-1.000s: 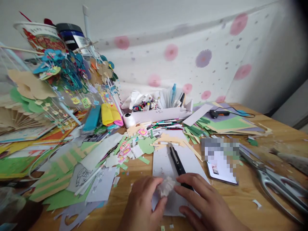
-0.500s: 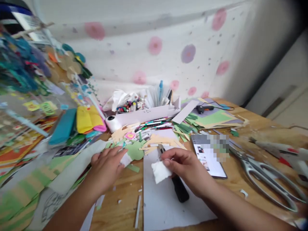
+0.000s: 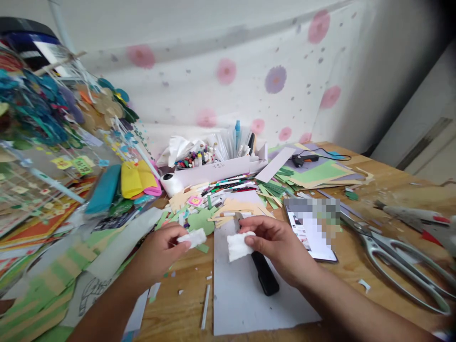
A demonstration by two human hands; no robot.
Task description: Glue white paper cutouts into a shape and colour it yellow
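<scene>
Between the thumb and fingers of my left hand [image 3: 162, 247] is a small folded white piece [image 3: 194, 238], which looks like tissue or soft paper. My right hand [image 3: 276, 244] pinches a second, squarer white piece [image 3: 238, 247] of the same look, with a wavy edge. The two pieces are held apart, a short gap between them. Below my right hand, a black-handled tool [image 3: 265, 275], probably a knife, lies on a white sheet [image 3: 242, 304]; its metal end is partly hidden by my fingers. A green paper cutout [image 3: 201, 221] lies just beyond my left hand.
Large silver scissors [image 3: 395, 261] and a phone [image 3: 309, 237] lie to the right. Behind are paper strips, a box of markers [image 3: 221, 170], a white roll [image 3: 171, 184] and a glue gun [image 3: 304, 159]. Striped green paper [image 3: 42, 285] and hanging decorations [image 3: 46, 109] fill the left side.
My left hand has closed on a white piece and lifted it from beside the green cutout. In my right hand, the other white piece has turned slightly more level.
</scene>
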